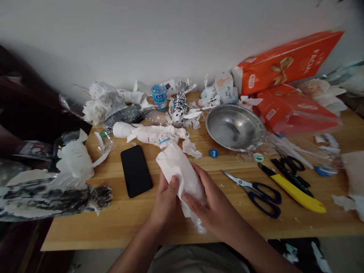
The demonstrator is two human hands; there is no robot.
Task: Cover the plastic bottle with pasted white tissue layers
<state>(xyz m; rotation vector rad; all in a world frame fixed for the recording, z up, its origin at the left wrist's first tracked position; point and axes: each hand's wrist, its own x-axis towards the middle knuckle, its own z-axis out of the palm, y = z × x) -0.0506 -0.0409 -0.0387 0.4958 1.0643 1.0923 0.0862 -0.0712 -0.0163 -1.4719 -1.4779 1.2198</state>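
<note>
A clear plastic bottle wrapped in white tissue (182,170) is between my two hands, above the front middle of the table. My left hand (167,193) grips its left side, thumb lying on the tissue. From the right, my right hand (210,201) is closed round it, thumb pressed on the front. Clear plastic (200,224) shows at the lower end; the tissue hides most of the rest. Just beyond the upper end lies a white paper-covered form (150,133). A black phone (136,170) lies left of my hands, and scissors (256,191) lie to the right.
A metal bowl (236,127) stands behind right, near orange tissue packs (295,106). A yellow utility knife (295,189) lies beyond the scissors. Black-and-white paper-covered forms (51,197) rest at left. A blue-labelled cup (159,97) stands at the back. A blue cap (213,153) lies before the bowl.
</note>
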